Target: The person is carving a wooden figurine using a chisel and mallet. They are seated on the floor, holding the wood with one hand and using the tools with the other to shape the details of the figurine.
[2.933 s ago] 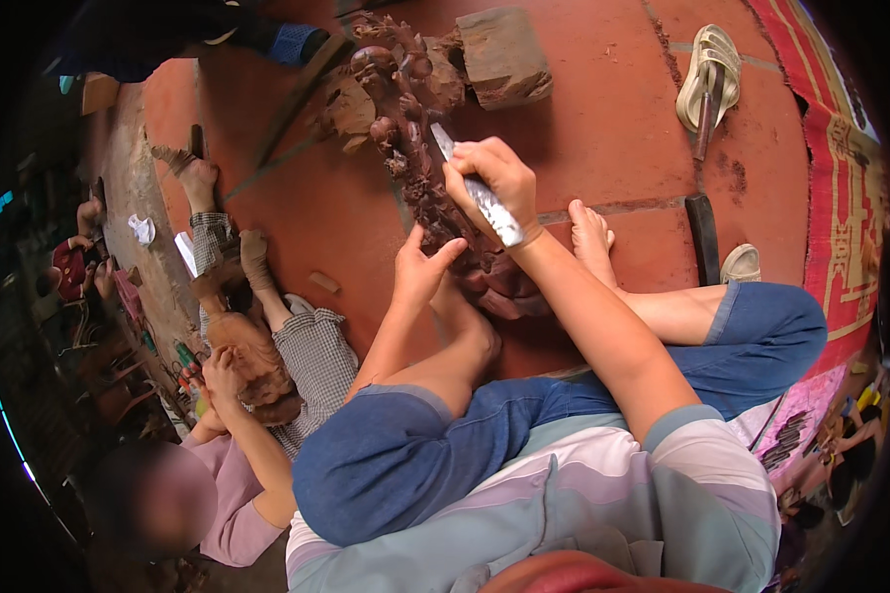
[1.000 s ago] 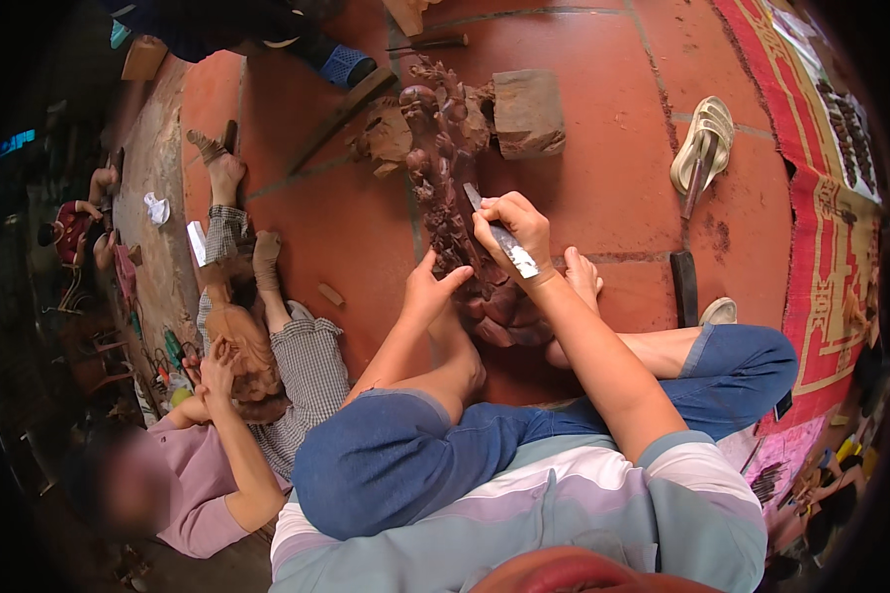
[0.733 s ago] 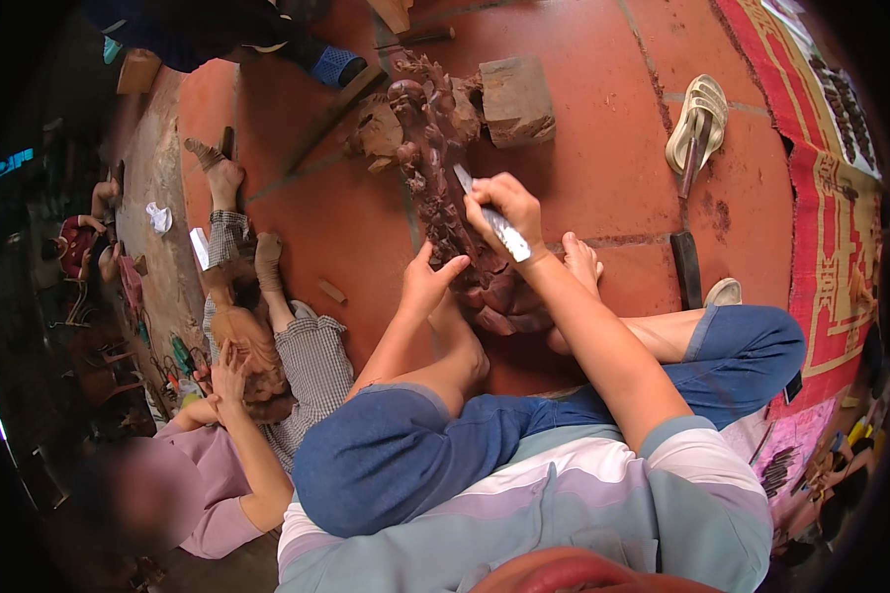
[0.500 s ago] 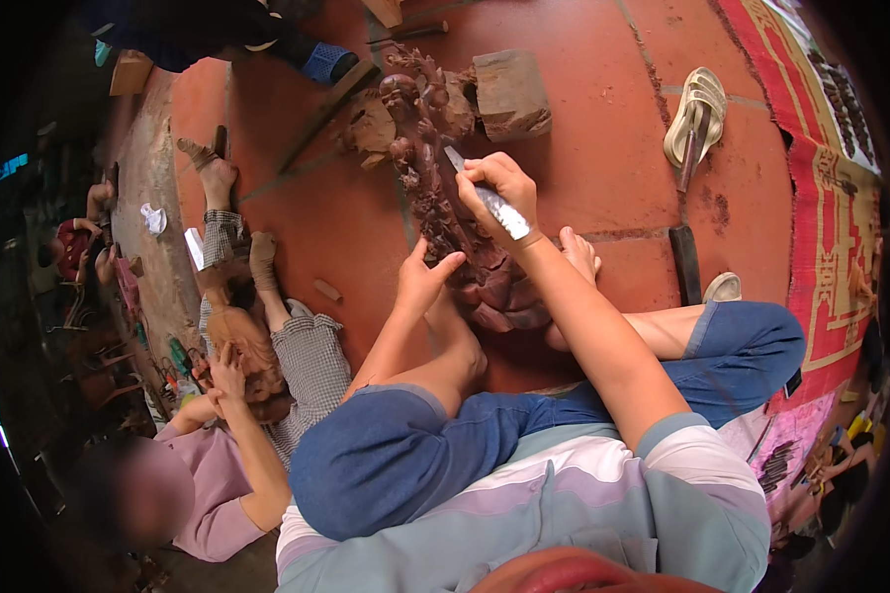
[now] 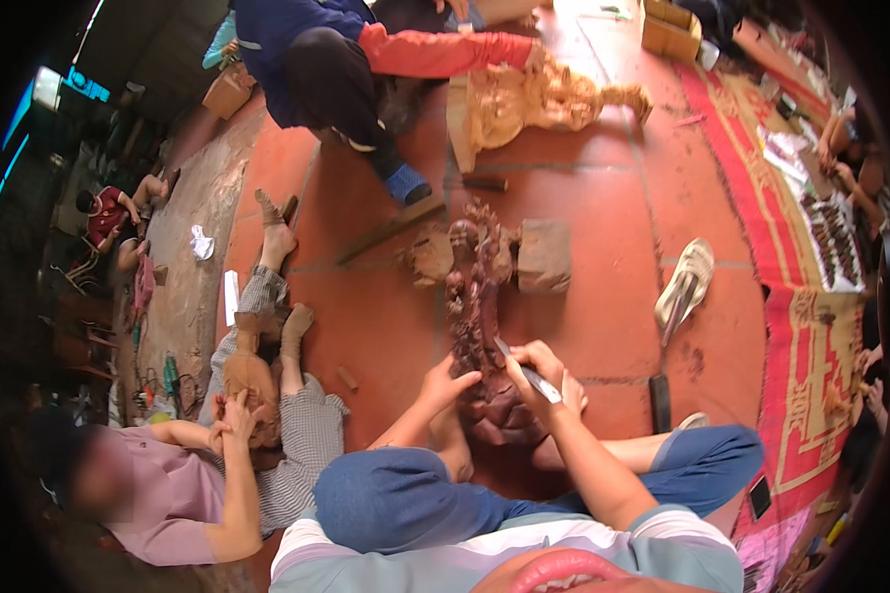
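Between my bare feet lies a dark reddish-brown wood carving, a tall knobbly figure with a rounded, broader base near me. Its far end rests against rough wood blocks. My left hand holds the carving's left side low down, thumb across it and fingertips at the edge. In my right hand is a carving knife with a silvery handle. Its short blade points away from me at the carving's right side, close to the surface; whether it touches I cannot tell.
A squared wood block stands beyond. Right lie a pale sandal, a dark-handled tool and a red-yellow mat. At left a seated person holds a pale carving. Ahead, a red sleeve reaches over a large light carving.
The view has tilted up, bringing in the person and large light carving ahead. My right hand has moved the knife down along the carving toward me. My left hand stays at its side.
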`<state>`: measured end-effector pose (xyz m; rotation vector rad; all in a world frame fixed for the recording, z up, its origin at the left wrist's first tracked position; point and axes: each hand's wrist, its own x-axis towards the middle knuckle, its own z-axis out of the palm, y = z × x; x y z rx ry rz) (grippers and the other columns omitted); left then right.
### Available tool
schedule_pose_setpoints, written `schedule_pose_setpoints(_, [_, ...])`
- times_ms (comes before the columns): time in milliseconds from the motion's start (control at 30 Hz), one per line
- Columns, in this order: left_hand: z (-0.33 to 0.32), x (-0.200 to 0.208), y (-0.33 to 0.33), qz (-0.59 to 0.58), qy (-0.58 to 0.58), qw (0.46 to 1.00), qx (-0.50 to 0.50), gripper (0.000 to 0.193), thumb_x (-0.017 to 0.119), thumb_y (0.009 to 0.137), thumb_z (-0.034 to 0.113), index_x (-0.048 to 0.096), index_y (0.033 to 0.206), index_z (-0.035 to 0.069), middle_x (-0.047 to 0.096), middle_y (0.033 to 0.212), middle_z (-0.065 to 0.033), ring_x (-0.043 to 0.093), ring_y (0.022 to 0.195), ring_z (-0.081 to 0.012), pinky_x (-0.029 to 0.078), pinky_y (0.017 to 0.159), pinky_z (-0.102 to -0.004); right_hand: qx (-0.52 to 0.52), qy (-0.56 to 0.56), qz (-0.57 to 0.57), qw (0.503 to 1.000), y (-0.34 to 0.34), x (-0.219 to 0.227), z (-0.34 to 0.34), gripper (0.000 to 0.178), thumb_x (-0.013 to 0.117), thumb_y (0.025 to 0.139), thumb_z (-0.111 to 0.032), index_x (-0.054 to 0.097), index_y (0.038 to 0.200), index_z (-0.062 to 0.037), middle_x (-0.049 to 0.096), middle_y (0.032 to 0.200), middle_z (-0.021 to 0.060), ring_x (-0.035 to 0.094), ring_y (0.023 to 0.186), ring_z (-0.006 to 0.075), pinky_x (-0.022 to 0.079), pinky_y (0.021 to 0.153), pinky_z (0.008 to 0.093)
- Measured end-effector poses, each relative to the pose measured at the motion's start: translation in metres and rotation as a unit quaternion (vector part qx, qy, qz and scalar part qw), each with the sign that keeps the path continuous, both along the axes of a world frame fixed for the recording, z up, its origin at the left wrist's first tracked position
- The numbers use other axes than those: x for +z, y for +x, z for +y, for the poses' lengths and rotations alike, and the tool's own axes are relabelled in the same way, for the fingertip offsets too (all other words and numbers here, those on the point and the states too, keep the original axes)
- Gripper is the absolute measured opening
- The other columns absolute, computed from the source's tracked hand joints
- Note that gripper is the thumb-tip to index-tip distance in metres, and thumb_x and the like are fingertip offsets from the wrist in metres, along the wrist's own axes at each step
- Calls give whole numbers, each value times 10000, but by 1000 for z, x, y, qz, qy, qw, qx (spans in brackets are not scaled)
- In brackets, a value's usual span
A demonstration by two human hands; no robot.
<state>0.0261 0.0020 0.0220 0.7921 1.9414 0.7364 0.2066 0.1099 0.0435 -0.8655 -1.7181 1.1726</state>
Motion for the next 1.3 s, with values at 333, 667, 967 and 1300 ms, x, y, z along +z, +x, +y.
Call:
schedule_pose_setpoints(333, [-18,-18,-13,143,29,988,-45,825,718,842,464,392,1467,36,589,1318,-202,567,1222,-282,436,1033,-370,-57,21,101,993,43,-31,5,76,679,797,0,607,777,-15,603,851,93,608,745,176,510,676,301])
schedule_pose_setpoints(667, [-59,30,-57,-84,-88,992,43,844,666,922,385,189,1552,90,535,1366,-115,605,1036,-166,541,840,-317,27,-104,-25,994,48,43,-33,135,672,876,-201,683,944,-85,691,1083,23,692,922,183,527,798,305])
schedule_pose_setpoints(967, [70,226,-137,273,173,945,-57,827,651,924,336,222,1483,-96,226,1573,-233,222,1468,-296,209,1186,-371,46,16,42,998,27,-15,-61,87,690,839,-80,678,921,-57,610,1182,180,638,1042,288,519,864,347])
schedule_pose_setpoints(1300, [171,427,-169,697,545,465,20,883,604,942,379,94,1523,-46,29,1564,-344,25,1439,-542,143,1157,-565,84,12,14,996,17,-13,-58,100,729,804,-83,698,895,-57,585,1244,200,617,1103,307,516,912,368])
